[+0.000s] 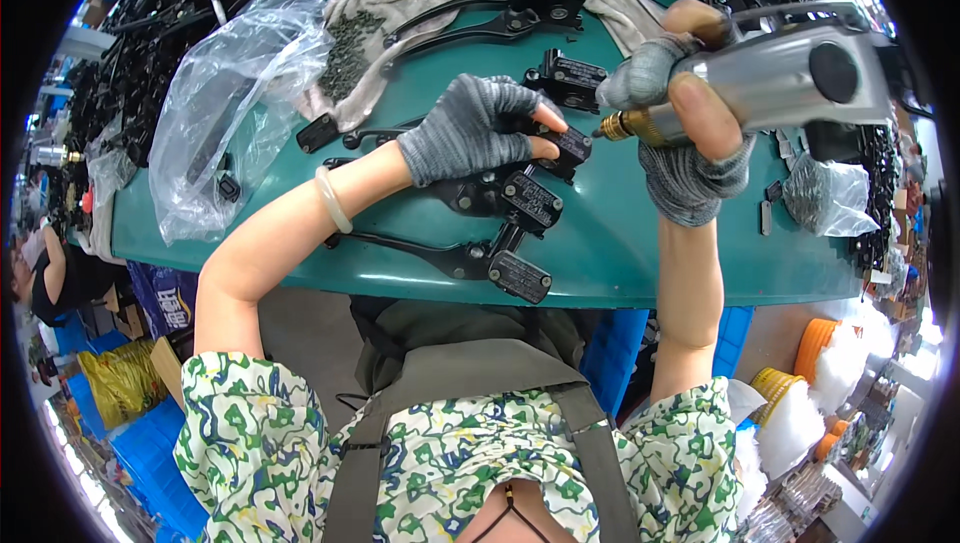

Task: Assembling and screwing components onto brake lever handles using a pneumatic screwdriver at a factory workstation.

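Driver [770,83], a silver air tool, lies nearly level with its brass tip pointing left at a black lever assembly [560,143] on the green worktop [640,233]. Right hand [690,133], gloved, grips the tool. Left hand [475,128] presses the assembly down, beside the tip.

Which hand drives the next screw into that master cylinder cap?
Right, likely. The right hand grips the pneumatic screwdriver, its tip beside the brake lever assembly that the left hand steadies.
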`<control>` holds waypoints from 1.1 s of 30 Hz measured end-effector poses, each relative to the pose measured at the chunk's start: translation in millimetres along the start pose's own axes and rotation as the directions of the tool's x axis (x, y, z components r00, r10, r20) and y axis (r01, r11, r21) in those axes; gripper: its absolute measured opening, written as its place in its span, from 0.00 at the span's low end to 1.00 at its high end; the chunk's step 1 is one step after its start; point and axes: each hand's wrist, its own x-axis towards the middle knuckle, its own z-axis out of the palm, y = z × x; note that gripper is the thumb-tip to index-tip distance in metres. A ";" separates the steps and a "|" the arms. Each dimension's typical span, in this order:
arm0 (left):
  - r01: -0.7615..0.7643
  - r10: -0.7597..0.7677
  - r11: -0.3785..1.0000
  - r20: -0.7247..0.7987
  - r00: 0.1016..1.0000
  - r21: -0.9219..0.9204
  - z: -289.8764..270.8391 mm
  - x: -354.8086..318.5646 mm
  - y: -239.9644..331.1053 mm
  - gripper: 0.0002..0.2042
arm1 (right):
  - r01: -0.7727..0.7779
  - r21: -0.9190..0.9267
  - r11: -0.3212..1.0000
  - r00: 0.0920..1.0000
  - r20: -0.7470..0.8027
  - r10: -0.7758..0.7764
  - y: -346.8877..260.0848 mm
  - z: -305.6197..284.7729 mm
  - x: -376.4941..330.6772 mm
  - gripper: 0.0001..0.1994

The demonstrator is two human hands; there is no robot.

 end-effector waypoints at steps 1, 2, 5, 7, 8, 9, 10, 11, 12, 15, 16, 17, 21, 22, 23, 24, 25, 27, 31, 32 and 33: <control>0.005 -0.005 1.000 -0.004 1.000 0.004 0.6 -0.1 0.3 0.13 | 0.008 -0.032 0.999 1.000 0.010 -0.008 -3.6 3.0 0.6 0.23; 0.021 -0.021 0.999 0.001 1.000 0.032 1.3 -0.4 0.5 0.14 | 0.006 -0.027 1.000 1.000 0.015 -0.006 0.8 4.9 0.1 0.23; 0.058 -0.059 0.994 0.006 0.998 0.088 2.0 -1.2 -0.1 0.15 | 0.081 -0.017 0.997 0.996 0.040 -0.080 24.6 10.9 -1.6 0.25; 0.068 -0.068 0.987 -0.006 0.998 0.145 1.6 -0.3 -2.8 0.17 | 0.045 0.002 0.999 0.999 0.017 -0.045 29.8 14.8 -0.1 0.25; 0.074 -0.073 0.983 -0.012 0.997 0.171 1.7 -0.8 -3.8 0.18 | 0.010 0.018 1.000 1.000 -0.009 -0.010 31.8 16.3 0.1 0.25; 0.076 -0.075 0.983 -0.014 0.997 0.169 1.9 -2.0 -4.5 0.18 | -0.024 0.035 0.999 0.999 -0.035 0.025 33.8 17.2 0.0 0.26; 0.076 -0.074 0.983 -0.017 0.997 0.168 1.3 -2.0 -5.0 0.19 | -0.026 0.034 0.999 0.999 -0.034 0.027 35.9 17.5 0.7 0.26; 0.075 -0.073 0.983 -0.019 0.997 0.167 0.8 -2.0 -5.4 0.20 | -0.030 0.076 0.997 0.999 -0.036 0.033 38.2 17.5 1.0 0.26; 0.074 -0.072 0.983 -0.022 0.997 0.166 0.6 -1.8 -5.9 0.20 | -0.034 0.118 0.992 0.999 -0.038 0.039 40.2 17.3 1.3 0.26; 0.062 -0.058 0.990 -0.031 0.998 0.129 1.6 -1.4 -9.2 0.21 | -0.042 0.167 0.985 0.998 -0.032 0.048 42.8 16.1 2.5 0.26; 0.056 -0.052 0.992 -0.035 0.998 0.111 2.2 -1.6 -10.0 0.21 | -0.045 0.176 0.983 0.998 -0.024 0.050 43.3 15.3 2.5 0.26; 0.056 -0.053 0.993 -0.034 0.998 0.108 2.8 -1.8 -10.7 0.21 | -0.048 0.185 0.982 0.999 -0.016 0.052 43.9 14.5 2.7 0.26; -0.008 0.011 0.995 -0.031 0.999 0.104 3.4 -1.9 -11.0 0.16 | -0.073 0.129 0.989 0.997 0.030 0.070 42.2 12.7 10.9 0.24; 0.028 -0.027 0.992 -0.014 1.000 0.122 2.5 -2.5 -10.0 0.16 | -0.071 0.128 0.989 0.997 0.028 0.068 43.1 13.2 11.0 0.24; 0.063 -0.064 0.988 0.002 0.998 0.142 1.5 -3.1 -8.9 0.16 | -0.079 0.119 0.990 0.997 0.025 0.076 45.3 14.5 10.2 0.24; 0.098 -0.102 0.982 0.017 0.995 0.162 0.8 -3.3 -7.9 0.16 | -0.086 0.110 0.990 0.996 0.023 0.084 47.4 16.0 9.3 0.23; 0.096 -0.100 0.982 0.016 0.995 0.163 1.2 -3.5 -7.8 0.16 | -0.094 0.100 0.990 0.995 0.023 0.093 47.9 16.8 8.9 0.22; 0.071 -0.073 0.985 0.007 0.997 0.154 2.7 -4.6 -8.5 0.16 | -0.108 0.138 0.985 0.994 0.031 0.105 46.2 16.5 8.7 0.22; 0.054 -0.052 0.987 -0.013 0.999 0.149 0.8 -4.3 -6.9 0.16 | -0.116 0.172 0.978 0.992 0.066 0.106 42.7 13.8 8.8 0.22; 0.051 -0.048 0.988 -0.019 0.999 0.147 0.0 -3.8 -5.8 0.16 | -0.093 0.128 0.987 0.993 0.084 0.082 41.1 12.4 9.3 0.22; 0.052 -0.049 0.988 -0.019 0.999 0.147 -0.3 -2.9 -4.8 0.16 | -0.069 0.084 0.994 0.993 0.103 0.060 38.8 11.1 9.4 0.23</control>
